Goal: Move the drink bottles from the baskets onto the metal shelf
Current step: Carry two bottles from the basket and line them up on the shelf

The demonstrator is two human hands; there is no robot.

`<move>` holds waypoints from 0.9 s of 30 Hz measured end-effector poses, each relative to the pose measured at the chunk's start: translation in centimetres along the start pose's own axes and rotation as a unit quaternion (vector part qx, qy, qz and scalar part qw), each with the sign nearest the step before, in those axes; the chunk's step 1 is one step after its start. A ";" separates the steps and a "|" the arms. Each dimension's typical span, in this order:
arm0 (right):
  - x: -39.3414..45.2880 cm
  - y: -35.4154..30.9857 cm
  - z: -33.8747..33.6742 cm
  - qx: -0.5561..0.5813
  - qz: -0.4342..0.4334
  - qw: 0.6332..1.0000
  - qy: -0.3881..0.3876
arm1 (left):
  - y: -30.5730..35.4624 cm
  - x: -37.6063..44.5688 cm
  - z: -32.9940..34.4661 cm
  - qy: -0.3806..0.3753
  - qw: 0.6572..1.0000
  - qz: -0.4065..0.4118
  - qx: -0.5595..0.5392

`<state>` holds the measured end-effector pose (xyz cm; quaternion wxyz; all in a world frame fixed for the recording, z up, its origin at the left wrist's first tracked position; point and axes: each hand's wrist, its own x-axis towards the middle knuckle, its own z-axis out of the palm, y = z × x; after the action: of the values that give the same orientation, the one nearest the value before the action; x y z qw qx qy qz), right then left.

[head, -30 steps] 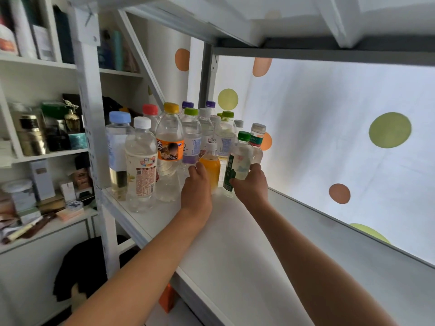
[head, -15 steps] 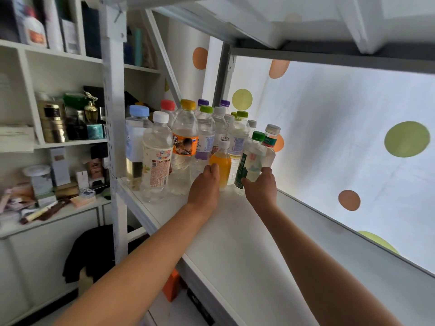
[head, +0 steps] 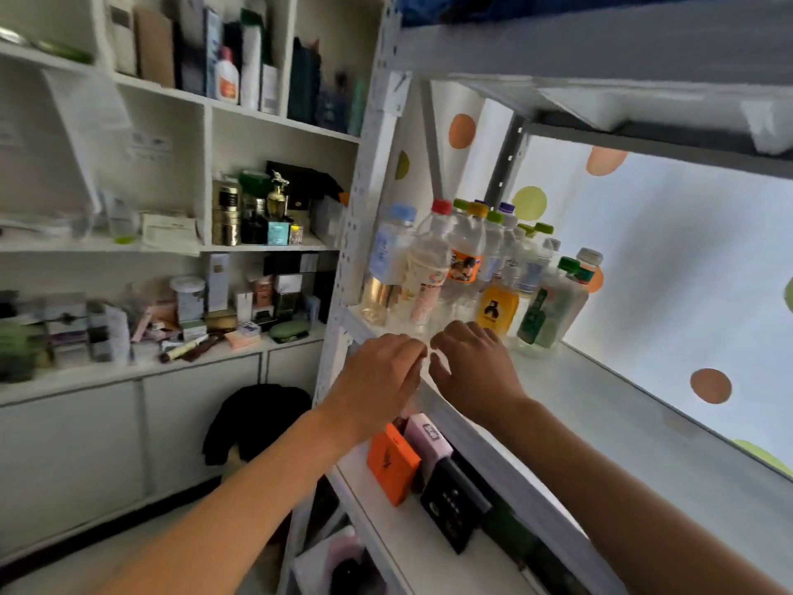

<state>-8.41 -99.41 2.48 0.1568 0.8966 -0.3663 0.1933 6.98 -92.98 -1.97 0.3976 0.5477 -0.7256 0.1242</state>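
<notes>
Several drink bottles stand clustered at the left end of the metal shelf [head: 600,405]. Among them are a small orange juice bottle [head: 497,306], a green-labelled bottle with a green cap [head: 545,313] and a tall bottle with an orange label [head: 465,259]. My left hand [head: 377,380] hovers by the shelf's front edge, fingers loosely curled, holding nothing. My right hand [head: 472,367] is beside it over the shelf board, fingers relaxed and empty. Both hands are short of the bottles. No basket is in view.
A white wall unit [head: 206,246] packed with boxes and jars stands on the left. On the lower shelf sit an orange box [head: 392,463], a pink box [head: 429,440] and a black box [head: 452,504]. A spotted curtain [head: 686,272] backs the shelf.
Both hands let go of the orange juice bottle and the green-capped bottle and drew back toward the shelf's front edge. The view swung left and down.
</notes>
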 end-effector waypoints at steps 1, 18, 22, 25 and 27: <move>0.6 -2.2 0.0 -0.007 -0.027 1.000 0.010 | -1.2 -1.6 -1.7 0.016 0.999 0.006 0.033; 3.3 -55.2 5.2 0.182 -0.398 0.899 0.022 | -15.6 -40.7 -33.6 0.093 0.827 -0.434 0.345; 0.3 -64.7 4.0 0.244 -0.459 0.854 0.000 | -13.5 -48.1 -39.2 0.112 0.759 -0.513 0.385; -1.6 -69.7 3.4 0.273 -0.500 0.822 -0.022 | -11.7 -52.3 -42.1 0.130 0.713 -0.549 0.416; -2.6 -72.5 3.3 0.287 -0.526 0.800 -0.038 | -10.8 -54.4 -43.6 0.132 0.682 -0.578 0.428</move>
<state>42.66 -49.81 -11.75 -0.0439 0.9622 0.2278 0.1427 40.43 -32.26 -15.11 0.2037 0.9470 -0.0723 0.2376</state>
